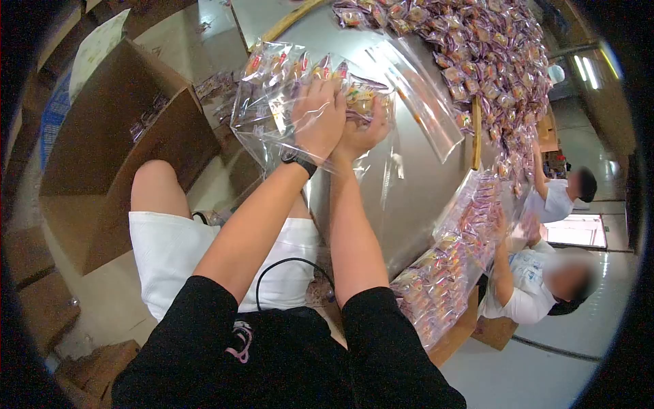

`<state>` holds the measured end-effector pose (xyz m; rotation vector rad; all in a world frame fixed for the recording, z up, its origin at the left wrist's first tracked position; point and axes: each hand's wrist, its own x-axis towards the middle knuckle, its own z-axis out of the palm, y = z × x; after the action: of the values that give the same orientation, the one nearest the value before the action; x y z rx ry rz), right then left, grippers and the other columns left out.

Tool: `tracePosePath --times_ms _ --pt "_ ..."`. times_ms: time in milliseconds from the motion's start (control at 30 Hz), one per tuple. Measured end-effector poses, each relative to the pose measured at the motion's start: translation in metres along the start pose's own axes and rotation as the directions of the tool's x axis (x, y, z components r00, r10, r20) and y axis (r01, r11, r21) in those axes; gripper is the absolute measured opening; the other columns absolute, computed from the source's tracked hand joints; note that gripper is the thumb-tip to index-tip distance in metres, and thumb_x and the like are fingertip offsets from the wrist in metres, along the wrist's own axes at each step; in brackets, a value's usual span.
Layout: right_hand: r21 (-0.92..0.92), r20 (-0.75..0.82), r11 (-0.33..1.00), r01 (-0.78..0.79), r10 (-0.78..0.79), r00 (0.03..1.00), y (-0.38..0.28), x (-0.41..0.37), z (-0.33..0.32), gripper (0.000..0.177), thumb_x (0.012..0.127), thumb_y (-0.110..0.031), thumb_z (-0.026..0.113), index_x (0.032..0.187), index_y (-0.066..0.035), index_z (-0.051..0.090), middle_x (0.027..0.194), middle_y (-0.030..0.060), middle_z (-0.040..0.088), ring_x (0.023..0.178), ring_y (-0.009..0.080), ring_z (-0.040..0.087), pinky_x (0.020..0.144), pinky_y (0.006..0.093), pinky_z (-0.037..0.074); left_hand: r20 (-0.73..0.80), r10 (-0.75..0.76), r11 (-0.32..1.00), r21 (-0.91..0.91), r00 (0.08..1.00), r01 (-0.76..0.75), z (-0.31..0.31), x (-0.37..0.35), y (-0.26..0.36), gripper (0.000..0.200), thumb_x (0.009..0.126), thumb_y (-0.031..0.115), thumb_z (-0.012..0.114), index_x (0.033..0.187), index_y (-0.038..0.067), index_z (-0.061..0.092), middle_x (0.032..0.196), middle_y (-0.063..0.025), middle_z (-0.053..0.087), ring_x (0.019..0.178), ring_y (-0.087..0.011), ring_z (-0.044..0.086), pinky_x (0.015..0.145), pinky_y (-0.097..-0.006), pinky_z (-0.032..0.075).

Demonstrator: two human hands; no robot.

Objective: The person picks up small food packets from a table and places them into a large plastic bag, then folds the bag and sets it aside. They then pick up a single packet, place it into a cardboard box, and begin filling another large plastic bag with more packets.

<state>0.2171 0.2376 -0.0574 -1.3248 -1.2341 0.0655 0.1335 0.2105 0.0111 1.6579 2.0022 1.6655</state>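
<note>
A large clear plastic bag (262, 129) lies over the near edge of the metal table, with a row of small wrapped snacks (279, 65) along its far side. My left hand (319, 126), with a dark watch at the wrist, is under the bag's film, fingers stretched flat over the packets. Close beside it, my right hand (361, 136) is turned palm up, its fingers curled round a few wrapped snack packets (361, 99). Loose film from the bag hangs around both wrists.
Flat clear bags (422, 99) lie on the metal table (392, 215) to the right, before a big heap of wrapped snacks (477, 48) and a wooden strip (476, 133). Filled bags (443, 273) sit at right near two people (528, 286). An open cardboard box (102, 170) stands left.
</note>
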Motion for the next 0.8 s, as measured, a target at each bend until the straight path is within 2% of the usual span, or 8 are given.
tracePosePath --times_ms 233,300,400,433,533,633,733,800 --pt "-0.091 -0.040 0.990 0.107 -0.111 0.993 0.004 -0.001 -0.001 0.056 0.078 -0.004 0.077 0.133 -0.017 0.071 0.128 0.0203 0.053 0.123 0.0355 0.052 0.101 0.0431 0.047 0.168 -0.116 0.991 -0.048 0.979 0.125 -0.005 -0.002 -0.005 0.023 0.093 0.022 0.065 0.110 0.007 0.068 0.107 -0.0174 0.070 0.106 -0.0374 0.064 0.091 -0.0485 0.051" --pt "-0.195 0.008 0.972 0.131 -0.132 0.991 0.015 -0.001 0.001 0.055 0.078 -0.011 0.081 0.131 -0.012 0.071 0.128 0.0218 0.052 0.126 0.0368 0.051 0.102 0.0433 0.047 0.108 -0.042 0.999 -0.006 0.993 0.043 -0.003 -0.004 -0.006 0.028 0.094 0.020 0.063 0.118 0.007 0.069 0.111 -0.0143 0.069 0.102 -0.0349 0.063 0.091 -0.0455 0.051" --pt "-0.142 0.016 0.989 -0.037 0.040 0.999 -0.016 0.004 0.000 0.058 0.076 -0.025 0.087 0.127 -0.004 0.071 0.129 0.0224 0.052 0.128 0.0371 0.050 0.105 0.0448 0.045 0.053 0.019 1.000 0.004 0.998 -0.020 -0.002 -0.006 -0.006 0.032 0.095 0.022 0.061 0.122 0.007 0.069 0.115 -0.0130 0.069 0.102 -0.0335 0.063 0.092 -0.0445 0.051" --pt "-0.189 0.014 0.981 -0.032 0.035 0.999 -0.020 0.004 0.000 0.071 0.073 -0.036 0.091 0.128 0.001 0.068 0.129 0.0228 0.052 0.128 0.0370 0.050 0.106 0.0467 0.044 0.038 0.031 1.000 -0.001 0.999 -0.031 0.000 -0.006 -0.008 0.032 0.096 0.024 0.061 0.123 0.008 0.068 0.116 -0.0130 0.069 0.103 -0.0335 0.063 0.093 -0.0447 0.051" --pt "-0.134 -0.007 0.989 0.069 -0.070 0.997 -0.004 0.002 0.009 0.080 0.077 -0.040 0.086 0.146 -0.014 0.056 0.133 0.0226 0.049 0.125 0.0401 0.049 0.104 0.0492 0.044 -0.067 0.171 0.985 -0.007 0.983 -0.172 0.004 -0.007 -0.017 0.035 0.095 0.027 0.061 0.124 0.008 0.068 0.115 -0.0120 0.070 0.108 -0.0321 0.062 0.095 -0.0451 0.050" --pt "-0.138 0.027 0.984 0.111 -0.108 0.994 0.005 0.001 0.010 0.072 0.082 -0.031 0.082 0.146 -0.009 0.055 0.135 0.0230 0.049 0.128 0.0403 0.048 0.108 0.0493 0.043 0.092 -0.015 0.980 -0.197 0.996 0.033 -0.002 -0.002 -0.015 0.033 0.090 0.027 0.070 0.116 0.007 0.070 0.108 -0.0180 0.073 0.102 -0.0384 0.067 0.092 -0.0455 0.052" --pt "-0.013 -0.029 0.993 0.115 -0.115 0.993 -0.004 0.003 0.010 0.055 0.084 -0.018 0.079 0.133 0.000 0.063 0.125 0.0218 0.062 0.119 0.0388 0.058 0.105 0.0473 0.046 0.009 0.026 0.970 -0.240 1.000 -0.023 0.010 -0.003 -0.024 0.030 0.090 0.027 0.070 0.108 0.004 0.072 0.103 -0.0209 0.072 0.097 -0.0401 0.068 0.090 -0.0470 0.052" --pt "-0.024 -0.050 0.959 0.281 -0.282 0.958 -0.007 0.007 0.008 0.051 0.085 -0.013 0.077 0.132 0.001 0.064 0.119 0.0219 0.065 0.115 0.0386 0.061 0.103 0.0474 0.047 0.138 0.032 0.991 -0.134 0.990 -0.014 0.002 0.000 -0.022 0.030 0.090 0.027 0.069 0.107 0.003 0.071 0.102 -0.0202 0.072 0.096 -0.0403 0.067 0.089 -0.0472 0.052"
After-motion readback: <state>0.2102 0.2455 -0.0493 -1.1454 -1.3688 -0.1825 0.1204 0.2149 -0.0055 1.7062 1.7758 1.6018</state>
